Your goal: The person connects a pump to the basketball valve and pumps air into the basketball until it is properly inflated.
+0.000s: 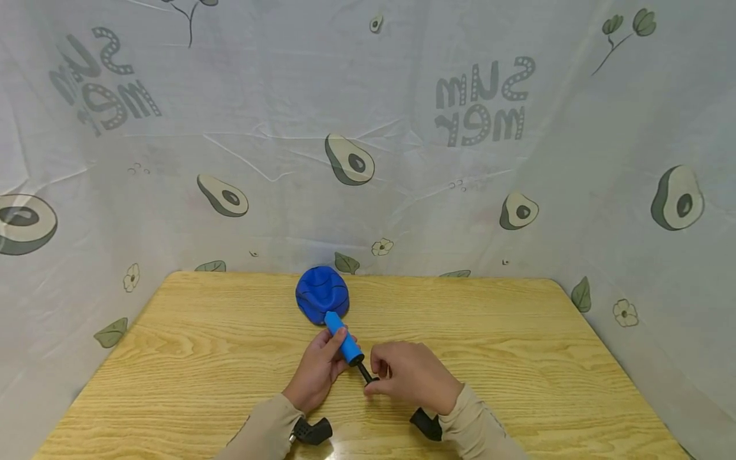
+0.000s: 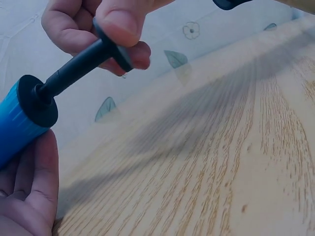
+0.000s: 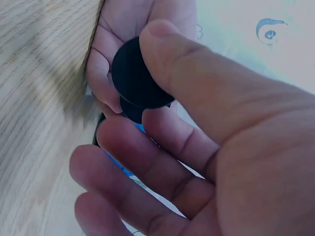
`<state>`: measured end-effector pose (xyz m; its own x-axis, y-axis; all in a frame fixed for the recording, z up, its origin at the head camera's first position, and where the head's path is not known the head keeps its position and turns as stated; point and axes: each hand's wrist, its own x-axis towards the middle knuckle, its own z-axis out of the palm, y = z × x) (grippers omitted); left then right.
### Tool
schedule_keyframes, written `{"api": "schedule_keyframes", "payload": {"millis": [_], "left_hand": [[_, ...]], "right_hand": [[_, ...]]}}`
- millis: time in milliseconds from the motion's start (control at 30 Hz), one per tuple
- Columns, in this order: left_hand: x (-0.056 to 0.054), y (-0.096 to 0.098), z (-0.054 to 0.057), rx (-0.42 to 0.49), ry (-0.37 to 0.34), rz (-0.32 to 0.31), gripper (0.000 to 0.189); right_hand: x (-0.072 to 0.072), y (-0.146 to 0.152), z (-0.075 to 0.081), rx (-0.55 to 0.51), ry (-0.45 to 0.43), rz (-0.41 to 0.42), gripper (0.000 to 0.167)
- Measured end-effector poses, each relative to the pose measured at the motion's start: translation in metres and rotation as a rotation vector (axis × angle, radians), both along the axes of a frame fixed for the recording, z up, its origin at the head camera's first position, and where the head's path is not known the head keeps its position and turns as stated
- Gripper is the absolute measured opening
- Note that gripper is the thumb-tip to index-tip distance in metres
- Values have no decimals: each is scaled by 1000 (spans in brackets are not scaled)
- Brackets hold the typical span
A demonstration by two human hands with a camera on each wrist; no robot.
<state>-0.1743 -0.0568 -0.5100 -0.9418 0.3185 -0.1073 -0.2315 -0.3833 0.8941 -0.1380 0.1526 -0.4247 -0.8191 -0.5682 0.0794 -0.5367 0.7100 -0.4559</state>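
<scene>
A blue hand pump [image 1: 344, 338] slants across the middle of the table, its far end meeting a dented, partly deflated blue ball [image 1: 322, 294]. My left hand [image 1: 318, 370] grips the pump's barrel, with the thumb lying along the top. At the near end, the black plunger rod [image 2: 74, 69] sticks partway out of the barrel. My right hand [image 1: 415, 374] holds the round black handle [image 3: 135, 73], the thumb on its flat face and fingers curled behind it. Where the pump joins the ball is too small to make out.
The wood-grain table [image 1: 506, 338] reaches back to a pale curtain [image 1: 414, 191] printed with avocados and leaves, which also hangs along both sides. Black wrist devices [image 1: 313, 432] sit at both cuffs, close above the tabletop.
</scene>
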Motion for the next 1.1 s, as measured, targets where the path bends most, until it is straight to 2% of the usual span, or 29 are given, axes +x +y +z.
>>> {"api": "schedule_keyframes", "payload": {"millis": [267, 733, 833, 1000, 1100], "left_hand": [[0, 2, -1, -11, 34, -33, 62], [-1, 0, -4, -24, 84, -93, 53], [0, 1, -3, -29, 85, -78, 55], [0, 1, -5, -37, 87, -60, 60], [-1, 1, -5, -28, 74, -57, 60]], "right_hand": [[-1, 0, -3, -19, 45, -40, 34], [-1, -1, -4, -34, 40, -61, 33], [-1, -1, -5, -39, 57, -27, 29], [-2, -1, -6, -22, 142, 76, 22], [-3, -2, -7, -15, 158, 101, 20]]}}
